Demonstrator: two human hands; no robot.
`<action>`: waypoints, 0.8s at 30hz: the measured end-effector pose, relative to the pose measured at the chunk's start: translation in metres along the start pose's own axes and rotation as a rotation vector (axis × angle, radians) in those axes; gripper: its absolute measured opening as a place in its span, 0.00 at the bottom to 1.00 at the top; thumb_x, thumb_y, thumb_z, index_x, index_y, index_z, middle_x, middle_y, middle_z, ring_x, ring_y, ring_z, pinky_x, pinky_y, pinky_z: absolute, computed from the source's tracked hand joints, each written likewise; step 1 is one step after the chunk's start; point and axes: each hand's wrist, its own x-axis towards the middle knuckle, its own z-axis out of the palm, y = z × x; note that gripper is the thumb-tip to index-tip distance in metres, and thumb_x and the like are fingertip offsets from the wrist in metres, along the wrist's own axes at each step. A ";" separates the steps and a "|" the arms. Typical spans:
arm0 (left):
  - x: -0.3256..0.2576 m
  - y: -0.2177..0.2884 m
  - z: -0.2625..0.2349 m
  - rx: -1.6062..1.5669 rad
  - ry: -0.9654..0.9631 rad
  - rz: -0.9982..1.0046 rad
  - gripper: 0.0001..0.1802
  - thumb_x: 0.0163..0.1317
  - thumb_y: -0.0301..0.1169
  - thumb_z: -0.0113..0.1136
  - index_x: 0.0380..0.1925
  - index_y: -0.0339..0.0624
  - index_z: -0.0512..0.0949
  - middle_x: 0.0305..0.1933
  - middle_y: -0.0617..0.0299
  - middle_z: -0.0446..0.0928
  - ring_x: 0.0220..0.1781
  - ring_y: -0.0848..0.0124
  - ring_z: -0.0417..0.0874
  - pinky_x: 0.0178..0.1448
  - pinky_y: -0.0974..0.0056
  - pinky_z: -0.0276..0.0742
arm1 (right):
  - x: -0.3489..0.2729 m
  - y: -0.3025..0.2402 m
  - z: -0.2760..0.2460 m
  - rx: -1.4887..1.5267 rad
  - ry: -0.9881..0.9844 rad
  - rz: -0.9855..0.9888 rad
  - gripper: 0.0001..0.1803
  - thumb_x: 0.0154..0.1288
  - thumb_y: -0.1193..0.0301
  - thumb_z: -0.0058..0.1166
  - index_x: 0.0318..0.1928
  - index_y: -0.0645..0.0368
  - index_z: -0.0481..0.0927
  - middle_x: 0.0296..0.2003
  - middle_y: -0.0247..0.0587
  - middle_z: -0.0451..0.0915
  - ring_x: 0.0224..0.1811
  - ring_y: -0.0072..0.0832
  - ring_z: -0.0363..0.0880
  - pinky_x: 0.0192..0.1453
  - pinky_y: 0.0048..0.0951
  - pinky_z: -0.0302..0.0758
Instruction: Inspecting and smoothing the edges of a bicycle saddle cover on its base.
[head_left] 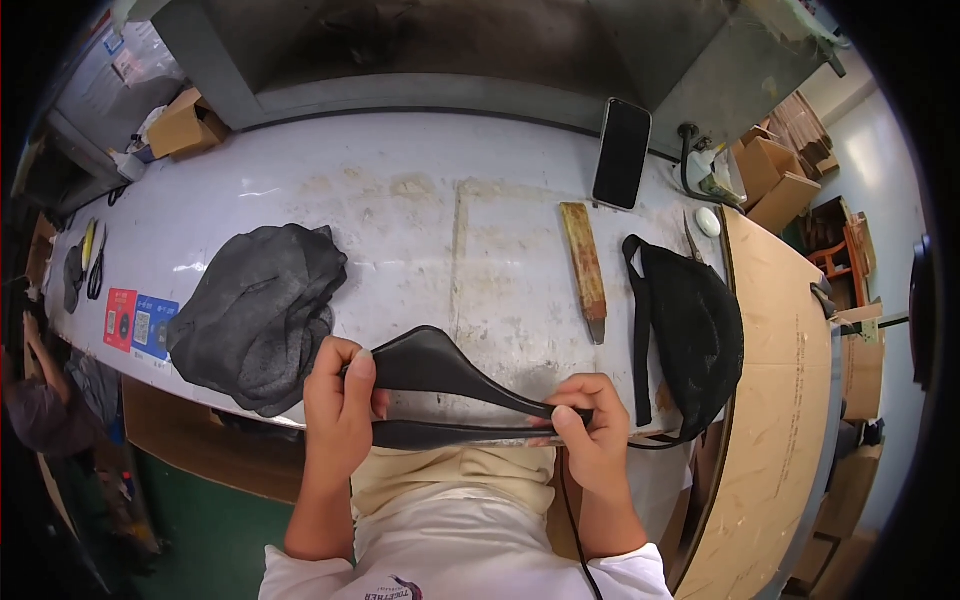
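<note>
In front of me, over the table's near edge, I hold a glossy black strap (425, 362) that widens into a rounded flap and narrows toward the right. My left hand (340, 400) pinches its left end between thumb and fingers. The narrow right end is gripped by my right hand (592, 428). A second black length (450, 434) runs below it between both hands; whether the two are one piece I cannot tell. Close to my left hand lies a crumpled dark grey cloth (260, 310). Right of my right hand is a black fabric pouch (692, 330) with a strap.
On the white table (400, 230) lie a worn wooden-handled blade (583, 262), a phone (622, 155), a white round object (708, 222), and red and blue cards (140, 322). A grey metal housing (400, 95) backs the table. Cardboard (775, 400) borders the right; another person (50, 400) is far left.
</note>
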 end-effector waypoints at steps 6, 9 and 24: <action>-0.010 0.008 0.006 -0.702 -0.251 -0.455 0.19 0.77 0.47 0.40 0.39 0.44 0.69 0.19 0.64 0.69 0.15 0.75 0.69 0.17 0.72 0.61 | 0.002 0.019 -0.016 0.351 -0.321 -0.124 0.13 0.70 0.68 0.55 0.42 0.69 0.75 0.31 0.50 0.83 0.30 0.31 0.86 0.35 0.29 0.85; -0.021 -0.002 0.016 -1.192 -0.317 -0.778 0.20 0.77 0.49 0.38 0.44 0.47 0.72 0.17 0.65 0.65 0.14 0.70 0.68 0.18 0.69 0.62 | 0.000 0.019 -0.008 0.487 -0.363 -0.098 0.18 0.70 0.62 0.57 0.42 0.69 0.75 0.31 0.53 0.83 0.28 0.31 0.85 0.32 0.26 0.83; 0.031 0.008 -0.047 0.741 0.274 0.580 0.11 0.55 0.22 0.66 0.38 0.36 0.77 0.36 0.53 0.77 0.37 0.55 0.78 0.40 0.58 0.73 | 0.019 0.010 0.009 -0.946 0.028 -0.555 0.06 0.61 0.79 0.59 0.39 0.67 0.80 0.35 0.43 0.82 0.37 0.37 0.80 0.44 0.32 0.74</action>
